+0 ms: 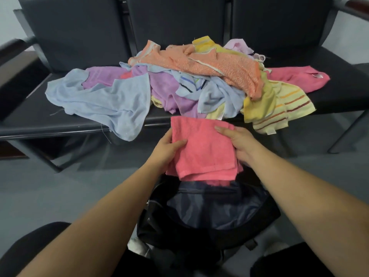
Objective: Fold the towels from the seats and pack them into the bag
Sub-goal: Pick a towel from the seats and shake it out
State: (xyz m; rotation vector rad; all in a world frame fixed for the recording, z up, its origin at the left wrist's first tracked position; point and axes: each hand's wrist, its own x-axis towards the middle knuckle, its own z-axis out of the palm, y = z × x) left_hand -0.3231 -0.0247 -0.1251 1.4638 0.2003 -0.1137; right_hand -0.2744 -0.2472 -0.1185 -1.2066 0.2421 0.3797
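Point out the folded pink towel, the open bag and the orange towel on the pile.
folded pink towel (203, 148): head view, centre of its top face.
bag (209, 214): head view, dark lining inside the opening.
orange towel (217, 70): head view, middle of its upper surface.

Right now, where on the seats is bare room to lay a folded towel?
Bare seat lies left of the blue towel, and more to the right past the pink towel. The middle is crowded by the pile.

Nubby terry pink towel (203, 148); sheeny nylon bag (209, 214); matt leatherette seats (79, 33).
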